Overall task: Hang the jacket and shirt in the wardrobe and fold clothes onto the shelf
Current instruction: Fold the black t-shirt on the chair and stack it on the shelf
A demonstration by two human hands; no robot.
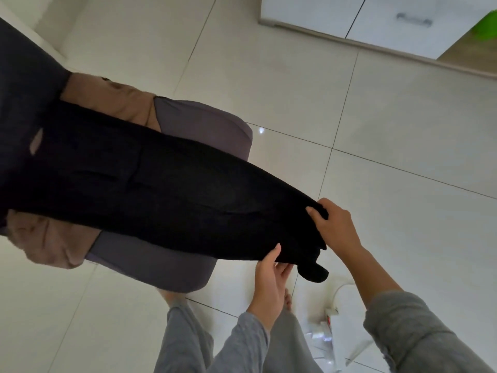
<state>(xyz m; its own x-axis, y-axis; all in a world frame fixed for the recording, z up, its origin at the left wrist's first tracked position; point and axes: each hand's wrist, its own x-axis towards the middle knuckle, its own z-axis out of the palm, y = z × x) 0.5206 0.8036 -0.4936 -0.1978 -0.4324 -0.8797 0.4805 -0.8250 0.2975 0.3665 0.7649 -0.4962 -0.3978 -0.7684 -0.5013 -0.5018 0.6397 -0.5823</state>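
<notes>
A long black garment (166,181) stretches from the upper left down to the lower middle of the head view, lying across a grey-purple stool (212,125). My right hand (336,227) grips its near end from above, fingers curled over the edge. From below, my left hand (271,281) holds the same end with the thumb up against the cloth. A tan garment (113,100) lies under the black one on the stool, with another fold of it (45,243) hanging at the left.
The floor (403,157) is pale glossy tile. A white cabinet with a metal handle (414,20) stands at the top right, with a green object (486,25) by it. White clutter (330,335) lies on the floor beside my feet. My grey trouser legs fill the bottom.
</notes>
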